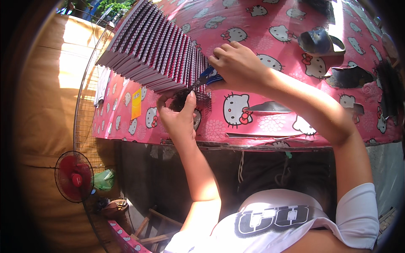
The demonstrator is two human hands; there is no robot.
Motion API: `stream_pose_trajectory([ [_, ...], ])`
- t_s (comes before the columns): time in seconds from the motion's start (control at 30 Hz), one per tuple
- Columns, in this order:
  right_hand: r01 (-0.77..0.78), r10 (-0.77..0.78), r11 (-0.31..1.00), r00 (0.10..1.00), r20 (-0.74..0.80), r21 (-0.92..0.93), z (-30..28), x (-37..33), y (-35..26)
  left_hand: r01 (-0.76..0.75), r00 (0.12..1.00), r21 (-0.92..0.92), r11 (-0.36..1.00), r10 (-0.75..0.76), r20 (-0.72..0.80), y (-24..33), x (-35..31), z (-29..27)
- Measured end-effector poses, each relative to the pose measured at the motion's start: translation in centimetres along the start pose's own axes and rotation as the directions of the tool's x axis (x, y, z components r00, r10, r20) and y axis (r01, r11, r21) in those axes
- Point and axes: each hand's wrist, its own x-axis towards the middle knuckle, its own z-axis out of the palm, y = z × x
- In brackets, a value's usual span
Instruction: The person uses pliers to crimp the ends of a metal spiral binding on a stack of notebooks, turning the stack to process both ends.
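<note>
A long row of spiral-bound notebooks [156, 46] stands packed together on the pink patterned table cover, its coil bindings facing up. At the row's near right end, my right hand [236, 69] is closed around blue-handled pliers [206, 78]. Their dark jaws point down-left, toward the thumb of my left hand [179, 116]. My left hand curls at the bottom edge of the last notebooks, thumb raised and fingers bent. Between its thumb and fingers is a dark, bristly patch [180, 100]; what it is I cannot make out. The jaw tips are too small to read clearly.
A yellow card [136, 103] lies left of my left hand. To the right are a dark blue slide sandal [321, 42] and dark torn-looking patches in the cover [274, 122]. Below the table's left end stand a red fan [75, 177] and a green plastic bag [104, 180].
</note>
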Motion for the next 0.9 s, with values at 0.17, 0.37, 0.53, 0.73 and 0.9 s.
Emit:
stream_pose_trajectory([
  [0.17, -0.223, 0.158, 0.968, 0.896, 0.415, 0.113, -1.5, 0.8, -0.7, 0.001, 1.0, 0.067, 0.998, -0.002, 0.011, 0.3, -0.2, -0.2],
  [0.37, -0.29, 0.222, 0.954, 0.862, 0.455, 0.083, -1.4, -0.8, -0.4, 0.084, 0.996, 0.021, 0.996, -0.083, -0.013, 0.4, -0.7, -0.6],
  [0.53, -0.056, 0.05, 0.994, 0.997, 0.067, 0.09, 0.9, -0.9, 0.0, 0.089, 0.996, 0.039, 0.995, -0.088, -0.024, 0.5, -1.1, 0.4],
  [0.73, -0.217, 0.162, 0.968, 0.923, 0.348, 0.127, -0.7, -0.5, -1.1, 0.089, 0.996, 0.026, 0.996, -0.089, -0.001, 0.1, -0.6, -0.2],
  [0.9, -0.217, 0.157, 0.97, 0.907, 0.391, 0.112, -0.9, -0.2, -1.2, 0.083, 0.996, -0.014, 0.996, -0.083, -0.015, 0.0, -0.5, -0.2],
])
